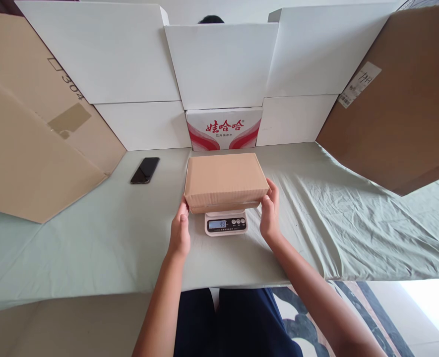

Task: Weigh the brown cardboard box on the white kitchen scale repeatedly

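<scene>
A closed brown cardboard box [224, 179] rests on a small white digital scale [226, 222] whose lit display reads 49. My left hand [179, 232] touches the box's near left corner with its fingertips. My right hand [270, 209] cups the near right corner. Both hands sit at the box's sides; whether they grip it or only touch it is unclear.
A black phone [145, 170] lies on the pale green cloth [93, 238] to the left. White boxes [130, 64] and a red-printed carton [223, 129] wall the back; big brown cartons lean at the left [26, 148] and right [405, 109]. A person's head top shows behind the wall.
</scene>
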`<state>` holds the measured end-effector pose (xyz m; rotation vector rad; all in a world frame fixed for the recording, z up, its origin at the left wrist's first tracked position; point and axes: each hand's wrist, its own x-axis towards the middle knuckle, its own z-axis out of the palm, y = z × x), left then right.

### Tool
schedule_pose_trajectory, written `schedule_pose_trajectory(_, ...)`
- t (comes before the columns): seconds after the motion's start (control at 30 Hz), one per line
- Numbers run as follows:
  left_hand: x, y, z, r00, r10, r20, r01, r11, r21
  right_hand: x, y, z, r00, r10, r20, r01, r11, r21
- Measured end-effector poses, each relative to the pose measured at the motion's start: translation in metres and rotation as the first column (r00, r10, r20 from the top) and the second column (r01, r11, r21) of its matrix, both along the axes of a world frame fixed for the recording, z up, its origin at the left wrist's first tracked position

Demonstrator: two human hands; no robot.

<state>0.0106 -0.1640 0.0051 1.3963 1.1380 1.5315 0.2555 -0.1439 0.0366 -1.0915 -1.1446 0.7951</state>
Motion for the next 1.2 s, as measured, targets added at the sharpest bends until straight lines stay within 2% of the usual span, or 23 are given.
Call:
schedule_pose_trajectory(0.6, 0.000, -0.001, 0.002, 0.999, 0.032, 0.003, -0.032, 0.999, -0.021, -0.002, -0.001, 0.000, 1.000, 0.012, -0.003, -0.012, 0.999, 0.031)
schedule_pose_trajectory(0.77, 0.002, 0.000, 0.003, 1.000, 0.010, -0.010, -0.010, 1.000, -0.013, -0.008, -0.002, -0.002, 1.000, 0.007, -0.024, -0.006, 0.999, 0.039)
schedule_pose_trajectory(0.93, 0.006, 0.002, 0.012, 1.000, -0.004, -0.010, 0.004, 1.000, -0.001, -0.014, 0.000, 0.001, 1.000, 0.008, 0.018, -0.009, 0.999, 0.051)
schedule_pose_trajectory(1.07, 0.002, 0.025, 0.030, 0.999, -0.011, 0.036, 0.010, 1.000, 0.019, -0.016, 0.020, 0.017, 1.000, -0.017, 0.008, 0.016, 0.996, 0.087)
schedule_pose_trajectory(1.2, -0.008, 0.077, 0.041, 0.999, 0.048, 0.002, -0.048, 0.998, 0.034, -0.020, 0.062, 0.027, 1.000, -0.010, 0.013, 0.008, 0.987, 0.162)
